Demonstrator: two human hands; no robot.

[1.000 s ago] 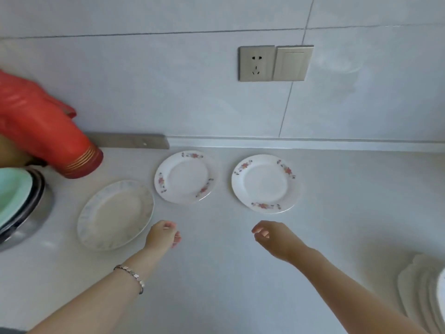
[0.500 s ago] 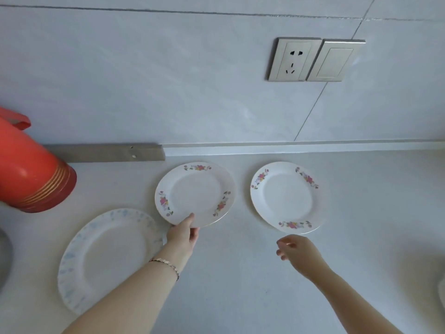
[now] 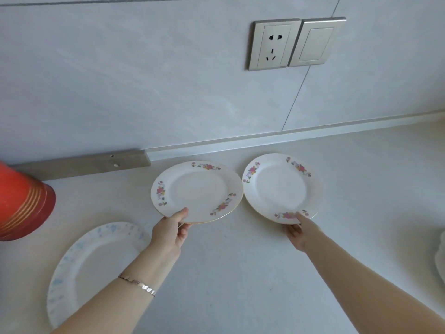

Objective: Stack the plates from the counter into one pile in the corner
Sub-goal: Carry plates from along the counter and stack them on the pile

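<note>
Two white plates with pink flower prints lie side by side near the wall. My left hand [image 3: 172,229] pinches the near rim of the left floral plate [image 3: 199,189], thumb on top and fingers under it; its near edge looks lifted off the counter. My right hand [image 3: 299,229] pinches the near rim of the right floral plate [image 3: 280,186], thumb on the flower print. A larger white plate with pale blue speckles [image 3: 89,266] lies flat at the lower left, partly hidden by my left forearm.
A red thermos [image 3: 21,203] stands at the left edge. A wall socket [image 3: 273,44] and switch [image 3: 316,41] sit above the plates. A metal strip [image 3: 84,163] runs along the wall base. A white dish edge [image 3: 441,259] shows at the far right.
Both hands reached forward from the bare counter to the plate rims. The left hand now has the left floral plate's near edge raised; the right hand has taken hold of the right plate.
</note>
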